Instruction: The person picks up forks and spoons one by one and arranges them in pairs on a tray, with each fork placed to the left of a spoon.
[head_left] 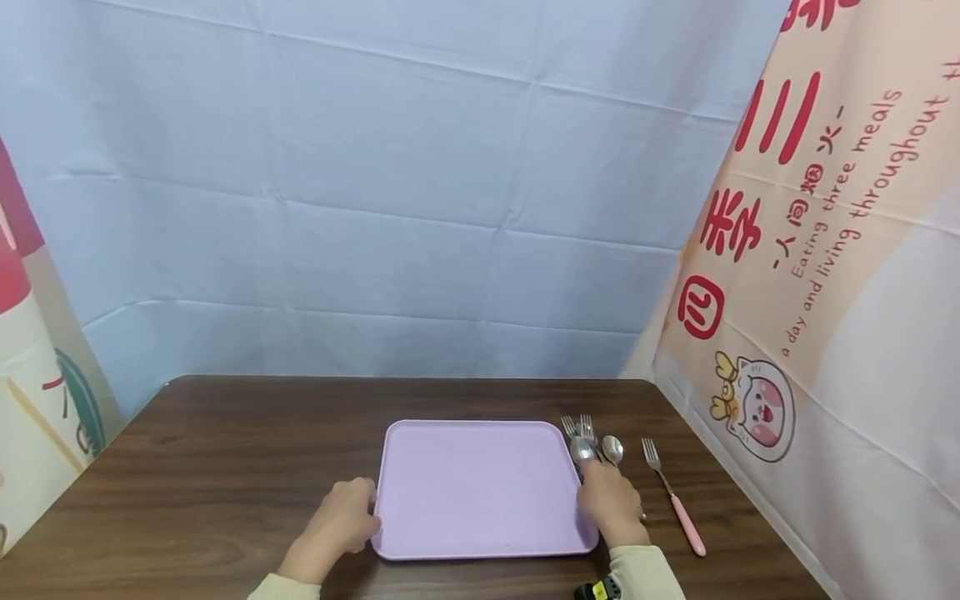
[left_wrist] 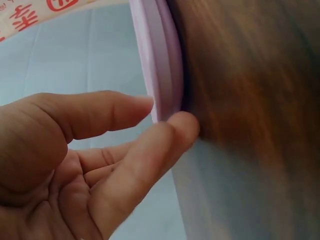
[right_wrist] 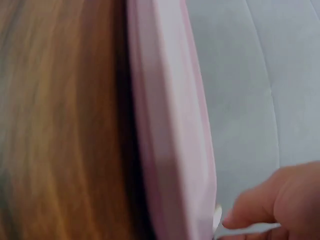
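Head view, tray: A lilac tray (head_left: 480, 492) lay on the dark wooden tabletop (head_left: 225, 467), between a person's two hands.
Head view, left hand: The left hand (head_left: 341, 517) was at the tray's left edge, thumb overlapping it.
Head view, right hand: The right hand (head_left: 609, 498) was at the right edge, beside a cluster of spoons (head_left: 582, 451) and forks (head_left: 587, 427); a pink-handled fork (head_left: 681, 514) lay farther right.
Head view, crowded cutlery: The cluster could have been knocked or scattered, the likely cause a hand or tray edge shifting rightward.
Left wrist view, grip: Thumb and forefinger appeared to pinch the tray's rim (left_wrist: 162, 60); so slight a fingertip hold could have slipped.
Right wrist view, grip: The thumb tip was close to the tray's corner; whether the fingers held it could not be told.
Right wrist view, tilt: A one-sided hold could have tipped the tray.
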